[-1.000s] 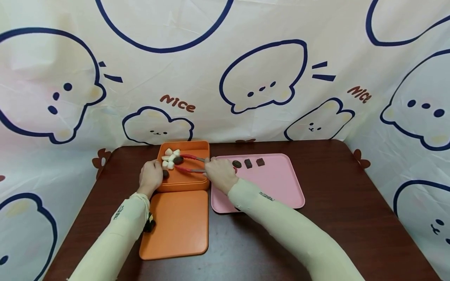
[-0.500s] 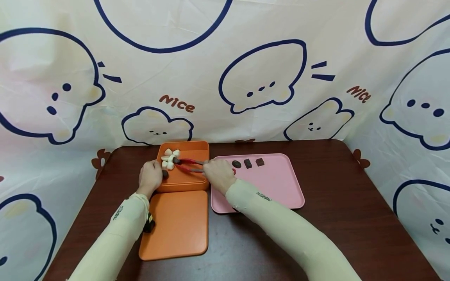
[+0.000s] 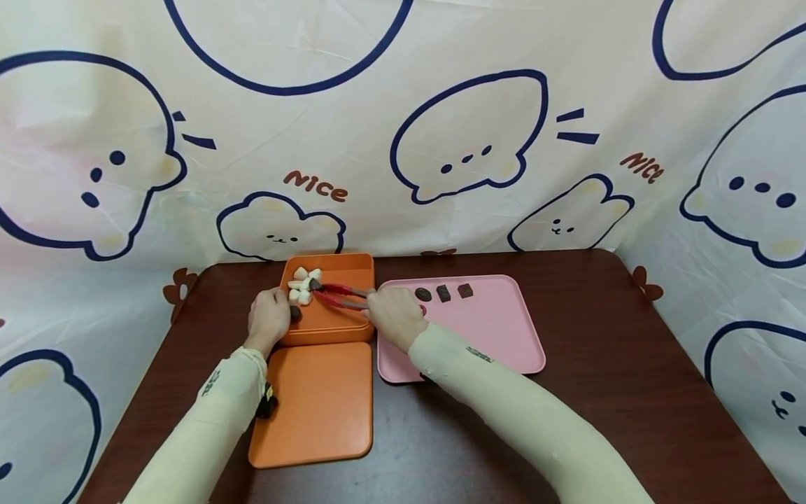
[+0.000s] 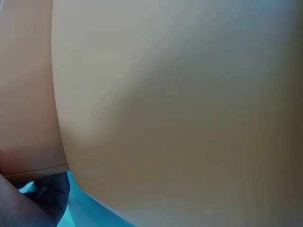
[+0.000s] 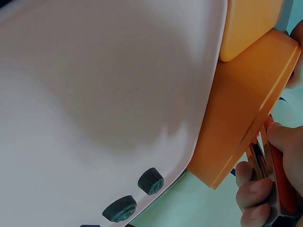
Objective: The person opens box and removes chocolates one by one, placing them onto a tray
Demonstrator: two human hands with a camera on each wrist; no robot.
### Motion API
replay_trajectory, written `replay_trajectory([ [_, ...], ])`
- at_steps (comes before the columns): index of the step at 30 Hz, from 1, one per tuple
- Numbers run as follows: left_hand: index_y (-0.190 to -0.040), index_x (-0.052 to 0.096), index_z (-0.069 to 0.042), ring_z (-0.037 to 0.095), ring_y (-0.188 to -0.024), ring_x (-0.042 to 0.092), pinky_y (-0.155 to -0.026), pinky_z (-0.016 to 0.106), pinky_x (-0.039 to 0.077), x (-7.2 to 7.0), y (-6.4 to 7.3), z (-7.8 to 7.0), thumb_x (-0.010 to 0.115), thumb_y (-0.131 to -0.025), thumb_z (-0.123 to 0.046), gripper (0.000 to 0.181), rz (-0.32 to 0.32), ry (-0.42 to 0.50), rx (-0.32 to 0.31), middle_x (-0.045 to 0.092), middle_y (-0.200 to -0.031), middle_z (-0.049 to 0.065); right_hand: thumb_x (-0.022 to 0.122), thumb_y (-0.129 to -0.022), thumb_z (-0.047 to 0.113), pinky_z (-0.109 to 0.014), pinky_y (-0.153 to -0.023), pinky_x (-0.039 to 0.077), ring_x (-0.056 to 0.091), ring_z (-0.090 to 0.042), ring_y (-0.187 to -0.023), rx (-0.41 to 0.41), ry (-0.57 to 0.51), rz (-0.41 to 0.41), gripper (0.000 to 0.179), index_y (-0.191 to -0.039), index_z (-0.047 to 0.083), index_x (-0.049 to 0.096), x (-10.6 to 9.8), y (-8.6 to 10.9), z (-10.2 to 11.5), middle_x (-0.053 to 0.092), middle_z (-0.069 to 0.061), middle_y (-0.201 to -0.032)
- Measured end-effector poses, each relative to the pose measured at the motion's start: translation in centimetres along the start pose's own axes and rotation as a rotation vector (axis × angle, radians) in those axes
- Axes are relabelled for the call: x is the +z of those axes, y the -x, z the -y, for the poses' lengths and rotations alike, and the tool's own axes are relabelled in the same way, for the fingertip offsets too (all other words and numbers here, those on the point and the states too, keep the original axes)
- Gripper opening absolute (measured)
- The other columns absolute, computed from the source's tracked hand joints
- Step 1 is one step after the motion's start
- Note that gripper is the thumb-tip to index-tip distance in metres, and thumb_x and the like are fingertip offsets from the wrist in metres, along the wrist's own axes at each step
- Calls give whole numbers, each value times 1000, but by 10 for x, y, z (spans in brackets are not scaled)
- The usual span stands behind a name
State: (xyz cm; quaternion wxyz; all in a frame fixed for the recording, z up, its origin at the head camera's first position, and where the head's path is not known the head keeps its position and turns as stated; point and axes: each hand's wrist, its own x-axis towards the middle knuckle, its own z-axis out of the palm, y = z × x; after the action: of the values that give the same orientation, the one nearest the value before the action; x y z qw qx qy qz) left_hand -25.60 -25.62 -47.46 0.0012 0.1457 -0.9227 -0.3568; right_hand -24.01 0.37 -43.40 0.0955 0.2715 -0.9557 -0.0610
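Note:
My left hand [image 3: 269, 316] grips the left wall of the orange box [image 3: 343, 323]. Inside are several white pieces [image 3: 304, 283] that look like marshmallows or white chocolates, and a dark chocolate [image 3: 295, 313] lies beside my left fingers. My right hand [image 3: 395, 313] holds a pair of tongs [image 3: 343, 289] with red ends reaching into the box. Their tips are close together at another dark chocolate [image 3: 315, 285], next to the white pieces. In the right wrist view, my right fingers [image 5: 255, 191] wrap around the tongs; their tips are hidden behind the box wall.
A pink tray [image 3: 478, 336] stands right of the box, with dark chocolates [image 3: 443, 293] in a row along its far edge. The orange lid [image 3: 311, 406] lies in front of the box. A printed cloth [image 3: 466, 210] hangs behind the brown table [image 3: 585, 329].
The tong tips have come together from a wider spread, and the dark chocolate at them has shifted slightly left and turned. My left hand has stayed on the box.

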Motion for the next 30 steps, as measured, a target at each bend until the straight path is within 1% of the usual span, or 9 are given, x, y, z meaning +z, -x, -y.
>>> replay_trajectory([
  [3, -94, 56, -5, 31, -93, 54, -79, 40, 40, 0, 1, 0, 18, -109, -30, 48, 0, 1, 2, 56, -100, 18, 60, -99, 46, -30, -53, 54, 63, -14, -60, 5, -15, -8, 38, -113, 13, 72, -1, 2, -1, 70, 1, -79],
  [6, -100, 59, -4, 32, -97, 55, -83, 41, 41, 0, 1, 0, 18, -109, -30, 49, 3, 7, 2, 57, -105, 19, 61, -99, 45, -29, -51, 53, 61, -14, -58, 9, -30, -25, 34, -107, 14, 74, -3, 4, -2, 69, 1, -79],
  [12, -100, 59, -4, 32, -96, 54, -82, 41, 40, -1, 2, 0, 18, -109, -30, 49, 2, 6, -2, 56, -102, 18, 60, -100, 46, -30, -51, 53, 63, -14, -60, 28, -86, -39, 34, -106, 16, 74, -5, 8, -4, 70, 1, -81],
  [14, -104, 60, -3, 33, -99, 55, -85, 43, 42, 0, 2, 0, 18, -109, -30, 51, 3, 6, -2, 58, -107, 20, 61, -99, 47, -30, -52, 53, 63, -15, -61, 43, -110, -25, 34, -107, 16, 74, -7, 9, -5, 71, 1, -83],
  [16, -116, 62, -3, 36, -108, 56, -92, 48, 45, 0, 2, 0, 18, -110, -30, 52, 9, 13, -6, 59, -121, 22, 61, -99, 48, -31, -53, 53, 63, -15, -61, 59, -132, -17, 35, -108, 17, 74, -8, 10, -6, 72, 2, -86],
  [19, -132, 59, -2, 39, -120, 55, -105, 54, 43, 0, 3, 0, 19, -110, -29, 53, 13, 22, -11, 56, -137, 23, 62, -98, 48, -31, -52, 52, 64, -14, -63, 72, -157, -25, 35, -109, 17, 74, -12, 13, -8, 73, 3, -88],
  [21, -135, 58, -2, 39, -123, 54, -108, 55, 41, 0, 2, 0, 19, -110, -29, 53, 11, 23, -11, 55, -140, 23, 62, -98, 49, -31, -52, 51, 65, -14, -62, 79, -166, -35, 35, -106, 17, 73, -14, 16, -9, 72, 3, -86],
  [25, -123, 61, -1, 37, -112, 56, -97, 51, 45, 1, 2, 1, 18, -109, -30, 54, 1, 17, -1, 58, -128, 24, 63, -96, 51, -32, -54, 52, 65, -14, -65, 90, -195, -49, 34, -98, 18, 69, -17, 23, -13, 68, 4, -78],
  [30, -115, 62, -2, 35, -105, 56, -90, 47, 45, 1, 1, 2, 18, -109, -30, 53, -2, 12, 4, 59, -120, 22, 62, -97, 50, -35, -61, 54, 68, -16, -70, 80, -220, -73, 33, -102, 18, 68, -17, 30, -17, 69, 3, -81],
])
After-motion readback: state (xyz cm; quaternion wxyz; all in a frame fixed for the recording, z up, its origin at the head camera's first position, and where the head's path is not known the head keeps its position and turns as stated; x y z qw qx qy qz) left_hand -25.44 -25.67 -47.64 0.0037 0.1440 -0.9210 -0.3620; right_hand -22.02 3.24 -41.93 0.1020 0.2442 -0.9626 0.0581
